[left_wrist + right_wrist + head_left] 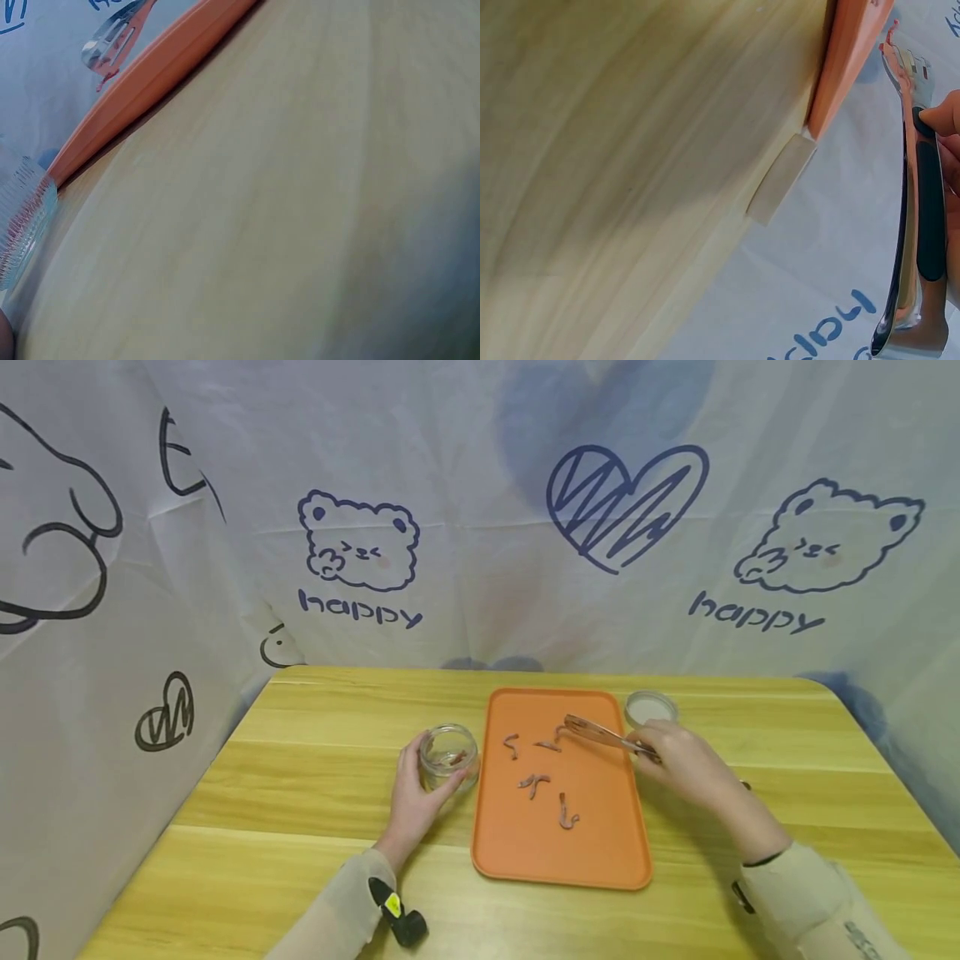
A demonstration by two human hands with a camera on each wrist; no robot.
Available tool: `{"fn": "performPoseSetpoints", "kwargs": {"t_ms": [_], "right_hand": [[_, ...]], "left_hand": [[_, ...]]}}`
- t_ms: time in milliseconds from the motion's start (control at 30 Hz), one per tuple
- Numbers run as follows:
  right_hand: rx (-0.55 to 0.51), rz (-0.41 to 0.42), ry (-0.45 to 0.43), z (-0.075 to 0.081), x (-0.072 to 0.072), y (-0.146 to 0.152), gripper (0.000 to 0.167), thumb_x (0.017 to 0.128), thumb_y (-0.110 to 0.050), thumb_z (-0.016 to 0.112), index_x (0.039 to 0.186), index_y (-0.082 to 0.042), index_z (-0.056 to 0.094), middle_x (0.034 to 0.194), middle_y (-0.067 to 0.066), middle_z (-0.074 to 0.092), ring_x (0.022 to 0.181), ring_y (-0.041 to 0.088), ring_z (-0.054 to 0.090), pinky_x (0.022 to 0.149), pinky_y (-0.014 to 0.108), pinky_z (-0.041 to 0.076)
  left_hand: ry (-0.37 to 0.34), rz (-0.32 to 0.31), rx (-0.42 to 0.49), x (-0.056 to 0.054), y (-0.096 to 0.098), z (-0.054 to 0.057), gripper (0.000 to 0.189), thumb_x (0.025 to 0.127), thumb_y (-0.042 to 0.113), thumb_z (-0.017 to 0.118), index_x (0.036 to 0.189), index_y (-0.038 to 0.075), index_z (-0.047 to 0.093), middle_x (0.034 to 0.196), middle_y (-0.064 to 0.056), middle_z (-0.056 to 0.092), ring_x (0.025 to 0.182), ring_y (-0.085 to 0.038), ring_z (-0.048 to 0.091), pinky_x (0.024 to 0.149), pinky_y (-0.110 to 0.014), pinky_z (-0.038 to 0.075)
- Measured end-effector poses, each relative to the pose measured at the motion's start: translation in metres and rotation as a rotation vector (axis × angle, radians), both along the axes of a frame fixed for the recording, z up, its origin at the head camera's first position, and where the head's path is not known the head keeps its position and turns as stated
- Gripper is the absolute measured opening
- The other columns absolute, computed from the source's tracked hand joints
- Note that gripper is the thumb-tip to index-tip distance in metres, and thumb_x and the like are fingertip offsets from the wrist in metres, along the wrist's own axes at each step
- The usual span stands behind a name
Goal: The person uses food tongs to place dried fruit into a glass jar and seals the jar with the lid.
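My left hand (412, 806) grips a clear glass jar (448, 733), thumb and fingers around its sides; a few small brownish strips lie inside. The jar stands beside the left edge of an orange tray (562, 864). My right hand (686, 768) holds metal tongs (603, 735) with dark green grips (931, 210). Their tips reach over the upper part of the tray, at a thin curled brownish strip (558, 733). In the right wrist view a small reddish piece (892, 31) shows at the tips. Several similar strips (566, 817) lie scattered on the tray.
A round, whitish jar lid (651, 705) lies right of the tray's top corner, close to my right hand. The wooden table (300, 793) ends at the back against a white cloth (480, 568) printed with bears and hearts.
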State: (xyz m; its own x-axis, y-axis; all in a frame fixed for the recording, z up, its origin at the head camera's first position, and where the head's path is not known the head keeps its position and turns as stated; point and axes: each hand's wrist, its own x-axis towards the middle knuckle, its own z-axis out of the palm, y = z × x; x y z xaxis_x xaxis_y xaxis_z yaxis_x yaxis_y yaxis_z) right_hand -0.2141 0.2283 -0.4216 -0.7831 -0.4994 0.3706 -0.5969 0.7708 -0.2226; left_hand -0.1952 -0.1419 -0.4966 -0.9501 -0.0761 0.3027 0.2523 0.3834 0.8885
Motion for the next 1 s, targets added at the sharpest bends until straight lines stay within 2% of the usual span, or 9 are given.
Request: {"fn": "performPoseSetpoints", "kwargs": {"t_ms": [200,633,900,1000], "right_hand": [[-0.004,0.007,0.051,0.005,0.0,-0.012,0.014,0.079,0.0,0.067,0.094,-0.002,0.069,0.085,0.007,0.062,0.074,0.018,0.056,0.063,0.037,0.052],[-0.009,0.044,0.029,0.026,0.001,-0.05,0.017,0.081,-0.002,0.07,0.098,-0.002,0.068,0.089,0.006,0.064,0.079,0.018,0.057,0.067,0.033,0.052],[-0.024,0.097,0.092,0.025,-0.001,-0.056,0.018,0.078,0.001,0.073,0.095,-0.004,0.068,0.087,0.005,0.062,0.077,0.016,0.056,0.063,0.03,0.051],[-0.026,0.099,0.088,0.022,-0.003,-0.052,0.019,0.078,0.001,0.073,0.096,-0.003,0.068,0.088,0.006,0.063,0.077,0.017,0.056,0.064,0.031,0.051]], "left_hand": [[0.002,0.0,0.0,0.0,0.001,0.001,0.085,0.077,0.03,0.081,0.144,0.006,0.035,0.139,-0.015,0.041,0.129,-0.03,0.039,0.111,-0.047,0.026],[0.001,0.009,-0.011,0.001,0.001,0.0,0.084,0.077,0.033,0.081,0.143,0.007,0.036,0.137,-0.014,0.042,0.128,-0.029,0.04,0.11,-0.047,0.027],[0.006,0.01,-0.014,0.0,0.001,-0.001,0.084,0.077,0.033,0.08,0.143,0.007,0.036,0.137,-0.015,0.042,0.128,-0.03,0.04,0.11,-0.048,0.026],[0.007,0.009,-0.011,0.0,0.001,-0.001,0.085,0.077,0.032,0.081,0.144,0.007,0.035,0.137,-0.015,0.042,0.128,-0.03,0.04,0.11,-0.048,0.026]]}}
